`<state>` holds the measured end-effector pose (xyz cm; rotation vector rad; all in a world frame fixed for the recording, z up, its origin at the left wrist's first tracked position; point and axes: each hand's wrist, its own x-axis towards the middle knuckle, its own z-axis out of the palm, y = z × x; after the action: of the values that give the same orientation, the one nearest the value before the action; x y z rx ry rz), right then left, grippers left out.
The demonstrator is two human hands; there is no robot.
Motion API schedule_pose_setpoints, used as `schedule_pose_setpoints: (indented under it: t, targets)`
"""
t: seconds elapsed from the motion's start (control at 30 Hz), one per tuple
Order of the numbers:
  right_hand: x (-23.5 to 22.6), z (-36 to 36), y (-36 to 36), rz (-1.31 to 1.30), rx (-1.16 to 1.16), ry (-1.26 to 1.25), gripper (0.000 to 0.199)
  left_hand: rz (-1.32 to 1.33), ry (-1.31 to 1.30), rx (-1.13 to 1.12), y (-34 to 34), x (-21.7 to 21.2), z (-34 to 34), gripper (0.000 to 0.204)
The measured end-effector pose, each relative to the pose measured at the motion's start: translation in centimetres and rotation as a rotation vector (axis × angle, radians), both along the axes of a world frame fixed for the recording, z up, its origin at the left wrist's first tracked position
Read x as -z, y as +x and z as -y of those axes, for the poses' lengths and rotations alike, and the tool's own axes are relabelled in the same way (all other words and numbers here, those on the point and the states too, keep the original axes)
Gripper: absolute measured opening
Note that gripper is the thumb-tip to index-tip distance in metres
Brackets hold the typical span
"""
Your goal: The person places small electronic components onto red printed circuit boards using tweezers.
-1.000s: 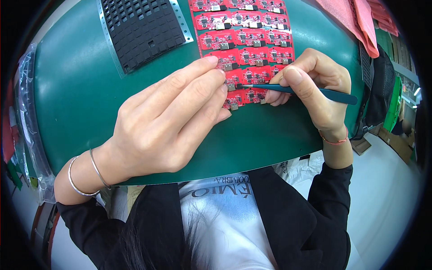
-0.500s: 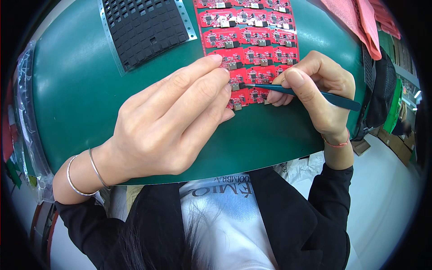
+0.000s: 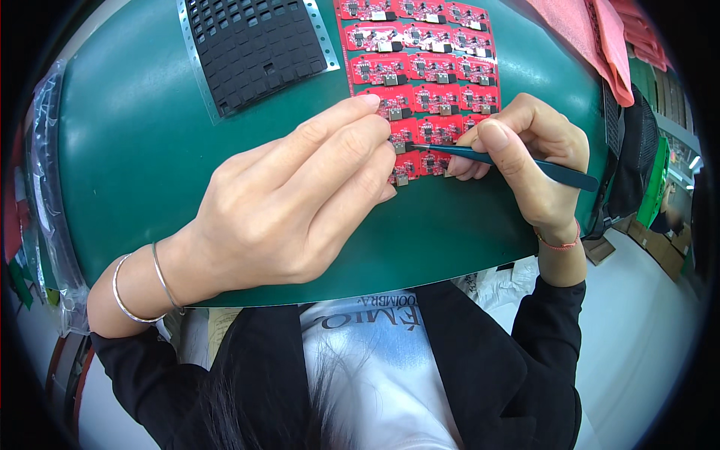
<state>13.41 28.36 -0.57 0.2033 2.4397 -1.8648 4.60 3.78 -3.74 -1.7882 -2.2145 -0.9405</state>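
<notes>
A panel of red circuit boards [image 3: 430, 91] lies on the green tabletop, each board carrying small chips and a metal connector. My left hand [image 3: 277, 206] rests along the panel's left edge with its fingers stretched out, holding nothing and hiding part of the lower-left boards. Pinched in my right hand [image 3: 536, 154] is a pair of dark teal tweezers [image 3: 571, 176]. Their tips reach a small black pad [image 3: 409, 147] beside the connector on a board in the left column, near my left fingertips. Whether the tips grip the pad is too small to tell.
A sheet of black foam pads [image 3: 259, 56] on a clear backing lies at the far left of the green tabletop [image 3: 135, 165]. Pink cloth [image 3: 581, 41] and a black mesh bag [image 3: 634, 150] are at the right edge. Clear plastic wrap [image 3: 56, 195] hangs along the left edge.
The panel and foam sheet sit slightly farther right and lower in the picture. Both hands keep nearly the same pose, and the tweezer tips stay at the same board.
</notes>
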Motion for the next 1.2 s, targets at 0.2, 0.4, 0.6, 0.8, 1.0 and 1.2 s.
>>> schedule_pose_setpoints:
  t: [0.2, 0.4, 0.6, 0.8, 1.0, 1.2]
  targets:
    - [0.2, -0.2, 0.0, -0.021, -0.015, 0.015, 0.018, 0.011, 0.009, -0.003, 0.0, 0.1, -0.2, 0.037]
    - [-0.7, -0.2, -0.6, -0.006, -0.003, -0.067, 0.018, -0.123, -0.015, -0.044, 0.2, 0.3, -0.6, 0.042]
    - [-3.0, 0.7, -6.0, -0.142, -0.072, -0.001, 0.033, -0.079, 0.032, -0.128, -1.4, -1.5, 0.7, 0.043]
    - [-1.2, 4.4, -13.2, 0.066, -0.171, -0.289, 0.030, -0.116, -0.074, -0.306, -3.3, -1.3, 3.2, 0.032]
    - [-0.3, 5.0, -14.0, 0.138, -0.155, -0.301, 0.026, -0.163, -0.064, -0.314, -3.8, -1.0, 3.1, 0.029]
    - [-0.1, 5.3, -14.1, 0.094, -0.152, -0.301, 0.025, -0.169, -0.047, -0.323, -4.0, -0.6, 3.3, 0.030]
